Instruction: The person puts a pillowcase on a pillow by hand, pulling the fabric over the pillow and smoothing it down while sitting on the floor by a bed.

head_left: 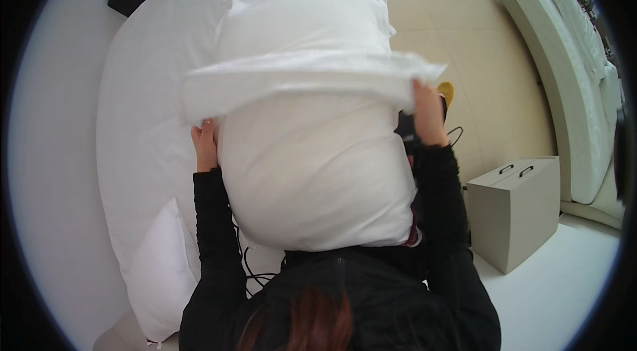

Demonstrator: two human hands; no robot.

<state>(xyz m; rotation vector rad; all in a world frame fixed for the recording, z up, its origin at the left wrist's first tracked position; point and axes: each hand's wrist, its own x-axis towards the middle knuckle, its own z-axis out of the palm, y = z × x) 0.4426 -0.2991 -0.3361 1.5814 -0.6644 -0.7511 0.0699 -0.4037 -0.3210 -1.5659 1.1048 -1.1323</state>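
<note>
A plump white pillow (318, 172) lies before me at the edge of a bed, against my body. A loose white fabric edge (303, 77), which looks like the open end of a pillowcase, spans the pillow crosswise and is blurred. My right hand (429, 112) grips its right end. At the left, my left hand (204, 137) has its fingers at the fabric's lower left corner, beside the pillow; fabric partly hides the fingertips. Beyond the band, more white cased bedding (308, 17) stretches towards the far side.
The white-sheeted bed (144, 117) extends left, with another white pillow (161, 271) at its near left. A beige cabinet (490, 221) with two black handles stands right. Farther right is another bed (557, 67). Black cables (254, 276) lie near my body.
</note>
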